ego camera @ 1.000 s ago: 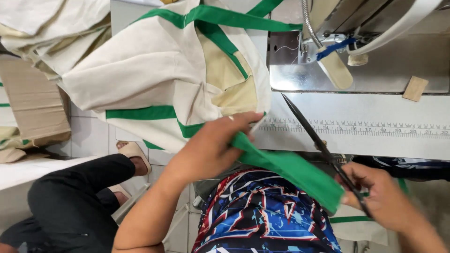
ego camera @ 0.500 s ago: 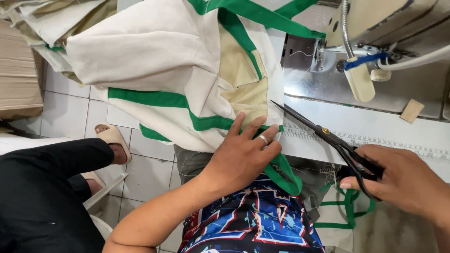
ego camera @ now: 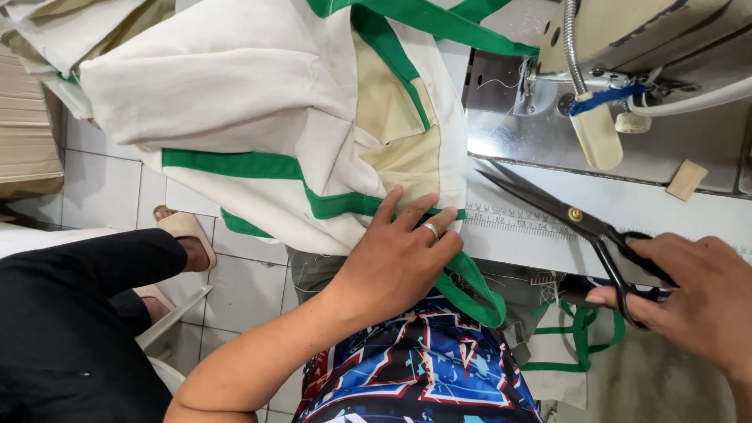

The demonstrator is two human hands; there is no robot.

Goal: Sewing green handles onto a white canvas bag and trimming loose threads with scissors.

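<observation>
Cloth bag (ego camera: 258, 149), cream with green trim, heaped across the counter (ego camera: 674, 211) left of the sewing machine (ego camera: 627, 47) and spilling over the near edge. Soft and limp by the look of it, light, prone to slumping and sliding off rather than holding any shape; nothing fragile. Best taken by the green strap (ego camera: 470, 286) or along a stitched trim band, where layers are thick and a pinch will not slip. Left hand (ego camera: 395, 258) pressed flat on the folded edge, fingers spread, grip apart, pinning the cloth rather than clasping it. Right hand (ego camera: 697, 301), right of the bag, grip closed through the handles of black scissors (ego camera: 580, 219), blades together, tip aimed toward the bag. Green strap looped below the left hand, hanging over the edge.
</observation>
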